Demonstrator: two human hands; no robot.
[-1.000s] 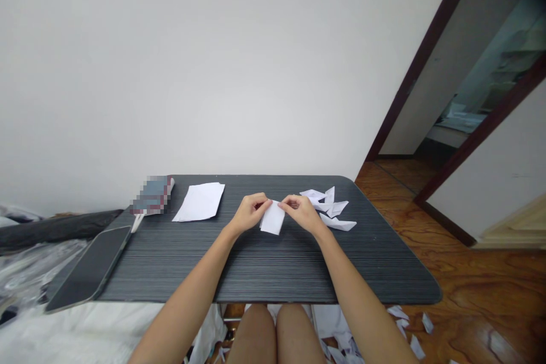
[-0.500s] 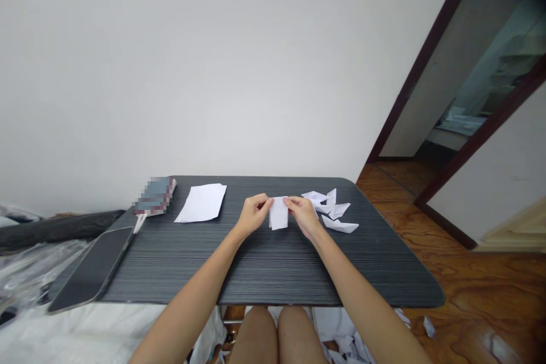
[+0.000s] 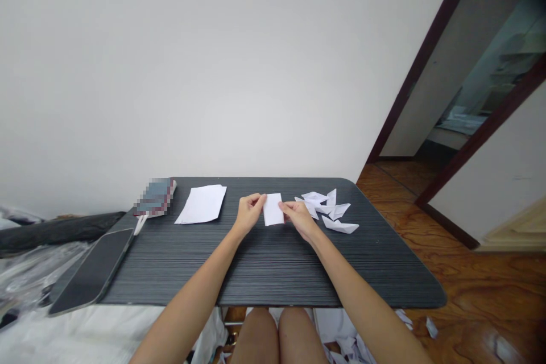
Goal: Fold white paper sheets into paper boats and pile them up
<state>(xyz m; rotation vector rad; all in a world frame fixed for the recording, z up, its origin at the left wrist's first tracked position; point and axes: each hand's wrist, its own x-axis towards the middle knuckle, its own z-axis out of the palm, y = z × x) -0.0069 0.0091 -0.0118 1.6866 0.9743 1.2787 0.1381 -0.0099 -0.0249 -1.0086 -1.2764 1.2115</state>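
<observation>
Between both hands, above the dark table, is a small folded sheet of white paper (image 3: pixel 273 210). My left hand (image 3: pixel 249 213) pinches its upper left corner between thumb and fingers. On the other side my right hand (image 3: pixel 299 217) grips the right edge, thumb in front and fingers partly behind the paper. Several folded paper boats (image 3: pixel 340 224) lie in a loose group just right of my right hand. To the left of my left hand rests a stack of white paper sheets (image 3: pixel 201 203).
The dark table (image 3: pixel 281 284) stands against a white wall. At its left are a book-like item (image 3: pixel 156 196), blurred out, and a tablet (image 3: pixel 94 270) near the front left edge. Paper scraps (image 3: pixel 431 327) lie on the wooden floor, and a doorway opens at right.
The folded paper has shifted slightly left and up and now shows a wider face. My right hand has slid from its top corner down to the right edge.
</observation>
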